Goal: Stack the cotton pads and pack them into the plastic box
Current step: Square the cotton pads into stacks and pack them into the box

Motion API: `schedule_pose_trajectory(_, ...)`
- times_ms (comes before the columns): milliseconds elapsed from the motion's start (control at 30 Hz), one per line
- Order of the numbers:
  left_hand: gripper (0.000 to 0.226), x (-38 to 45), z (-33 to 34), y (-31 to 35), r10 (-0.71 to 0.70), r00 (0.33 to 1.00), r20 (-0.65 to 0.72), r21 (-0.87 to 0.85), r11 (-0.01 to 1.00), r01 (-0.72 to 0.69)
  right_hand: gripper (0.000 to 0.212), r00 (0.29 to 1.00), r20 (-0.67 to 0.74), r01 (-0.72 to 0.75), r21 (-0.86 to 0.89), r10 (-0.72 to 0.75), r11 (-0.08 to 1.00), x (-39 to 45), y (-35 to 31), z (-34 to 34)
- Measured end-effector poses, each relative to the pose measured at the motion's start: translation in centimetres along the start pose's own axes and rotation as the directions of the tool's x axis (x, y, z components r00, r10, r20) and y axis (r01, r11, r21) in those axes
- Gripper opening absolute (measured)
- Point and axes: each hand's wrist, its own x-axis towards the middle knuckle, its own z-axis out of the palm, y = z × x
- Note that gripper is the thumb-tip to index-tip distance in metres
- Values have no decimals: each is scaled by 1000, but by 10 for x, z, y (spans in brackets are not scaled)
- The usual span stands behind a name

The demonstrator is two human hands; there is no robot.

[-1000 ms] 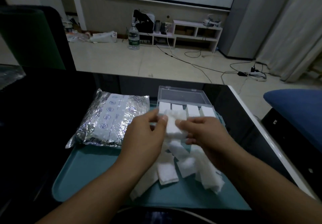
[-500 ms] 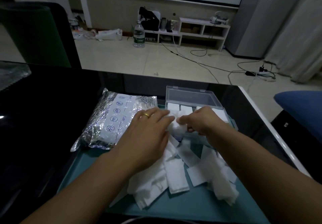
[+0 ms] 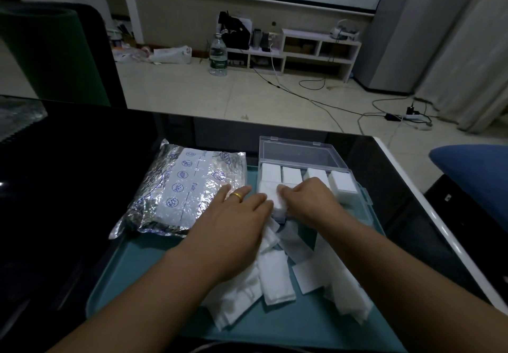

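Observation:
A clear plastic box [image 3: 360,191] with its lid [image 3: 297,150] open stands at the tray's far right. Three white pad stacks [image 3: 291,174] fill its back row. Both hands hold another stack of cotton pads [image 3: 270,197] at the box's front left corner. My left hand [image 3: 233,223], with a gold ring, grips the stack's left side. My right hand [image 3: 308,201] curls over its right side. Loose cotton pads [image 3: 275,281] lie heaped on the teal tray [image 3: 132,273] under my wrists.
A silver foil bag [image 3: 187,187] lies on the tray's left, touching my left hand's outer fingers. The tray sits on a glossy black table [image 3: 68,174] with a white right edge. A blue cushion [image 3: 472,171] is at the right.
Both hands carried the pad stack forward and down, from above the tray to the box's front left corner. The view shifted slightly.

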Motion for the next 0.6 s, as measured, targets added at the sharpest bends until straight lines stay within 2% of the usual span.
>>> schedule_pose_trajectory(233, 56, 2, -1, 5, -1, 999, -35, -20, 1000, 0, 41, 999, -26, -40, 57, 42, 998, 14, -2, -1)
schedule_pose_trajectory(367, 61, 4, 3, 5, 17, 1000, 4, -9, 1000, -17, 38, 994, -79, 78, 4, -78, 997, 11, -2, 1)
schedule_pose_trajectory(467, 62, 5, 5, 5, 28, 1000, -1, -5, 1000, -28, 47, 969, -123, 203, -84, -212, 976, -2, 2, 3)
schedule_pose_trajectory(600, 61, 7, 7, 5, 24, 1000, -7, 5, 1000, -24, 53, 944, -116, 294, -139, -310, 946, -12, 7, 4)
